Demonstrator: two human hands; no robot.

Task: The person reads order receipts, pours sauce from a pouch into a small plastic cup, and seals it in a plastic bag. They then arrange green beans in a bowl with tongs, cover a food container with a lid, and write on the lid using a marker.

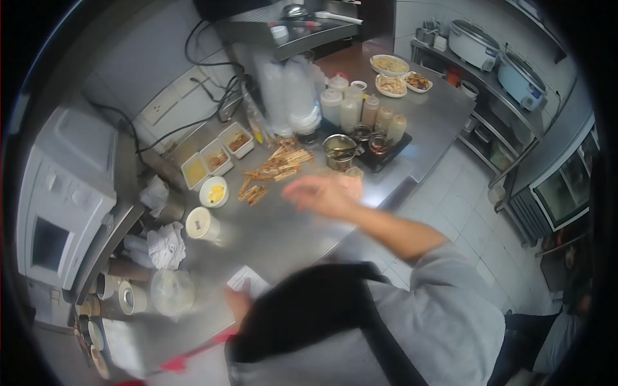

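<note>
My right hand (317, 197) reaches over the steel worktop, its fingers smeared by motion. Just beyond it lies a loose pile of thin tan-and-brown sticks (281, 164). A pinkish patch (351, 185) shows beside the wrist, close to a metal pot (340, 151). Near the worktop's front edge, my left hand (238, 305) grips a white paper slip (248, 280) by its lower edge; the dark apron partly hides this hand.
White trays of food (217, 156), a bowl with yellow contents (214, 192) and a lidded tub (201, 224) line the left. Sauce bottles (351, 110) stand behind the pot. Food bowls (390, 64) sit at the far end. Rice cookers (474, 45) occupy a right shelf.
</note>
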